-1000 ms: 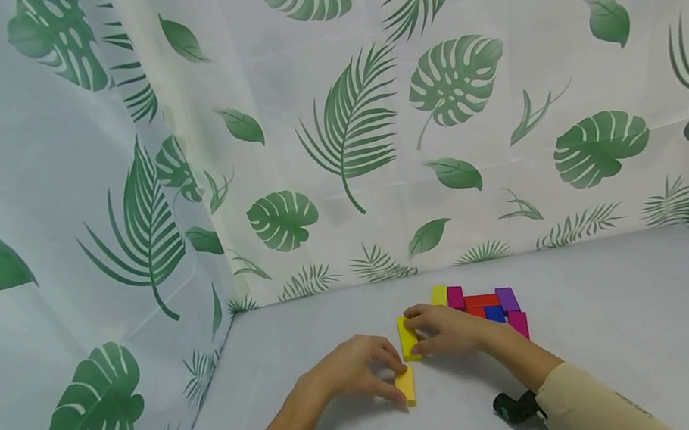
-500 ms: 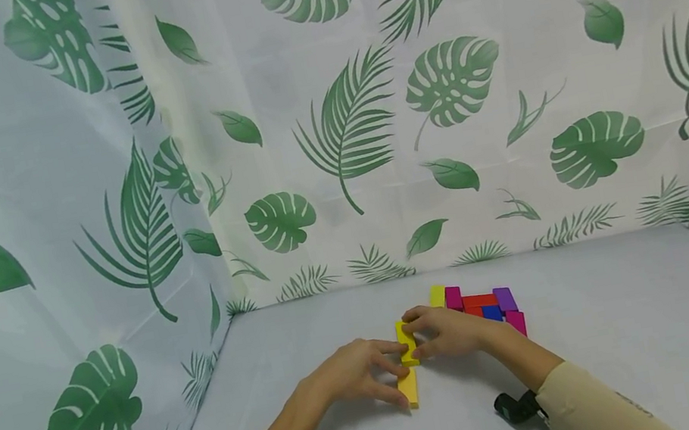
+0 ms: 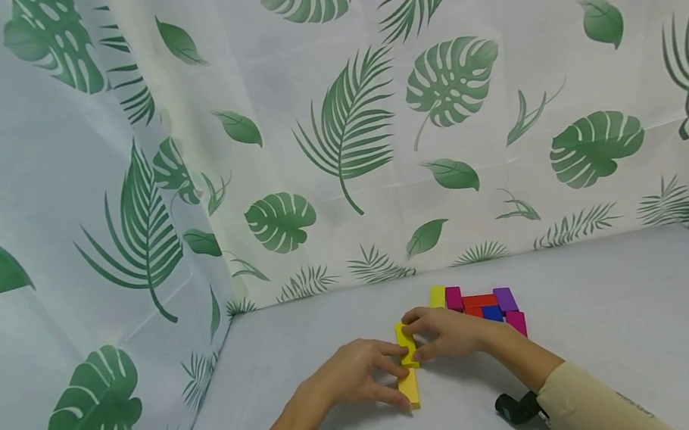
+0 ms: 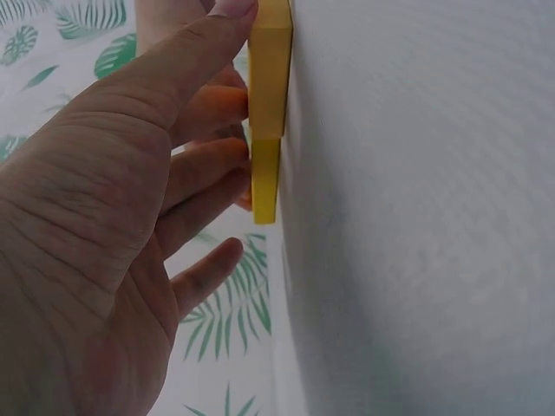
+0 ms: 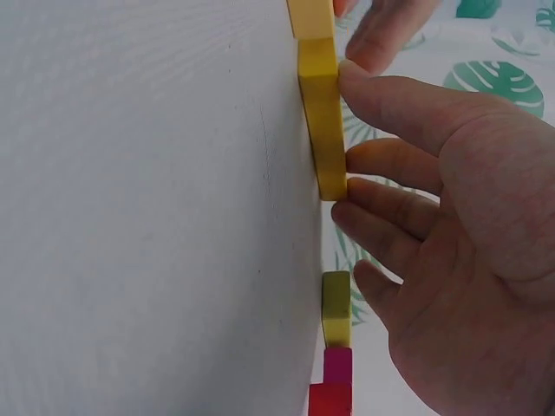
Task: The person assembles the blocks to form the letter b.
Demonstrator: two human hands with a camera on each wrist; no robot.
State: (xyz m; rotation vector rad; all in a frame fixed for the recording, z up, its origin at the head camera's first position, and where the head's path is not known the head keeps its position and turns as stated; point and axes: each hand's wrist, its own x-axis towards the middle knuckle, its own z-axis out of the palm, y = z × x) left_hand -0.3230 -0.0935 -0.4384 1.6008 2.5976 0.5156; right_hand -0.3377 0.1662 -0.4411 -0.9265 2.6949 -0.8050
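Observation:
Two yellow blocks lie end to end on the grey-white tabletop, nearly in line. My left hand (image 3: 360,372) is over the nearer, paler yellow block (image 3: 409,390). Its thumb is at the near end and a finger by the far end, while the index fingertip reaches onto the brighter yellow block (image 3: 405,337). That brighter block is held by my right hand (image 3: 451,330), thumb toward its near end and fingers toward the far end. In the right wrist view the right thumb (image 5: 390,97) lies along the brighter block's edge, and the two blocks meet there.
Behind the right hand lies a flat group of coloured blocks: a lime one (image 3: 438,296), a magenta one (image 3: 453,297), a red one (image 3: 480,300), a blue one (image 3: 492,313) and a purple one (image 3: 505,299). A leaf-patterned curtain (image 3: 383,239) borders the table.
The right hand has brought the brighter yellow block slightly nearer, up against the paler one. The left index finger has moved onto the brighter block. Over the last half second little has moved.

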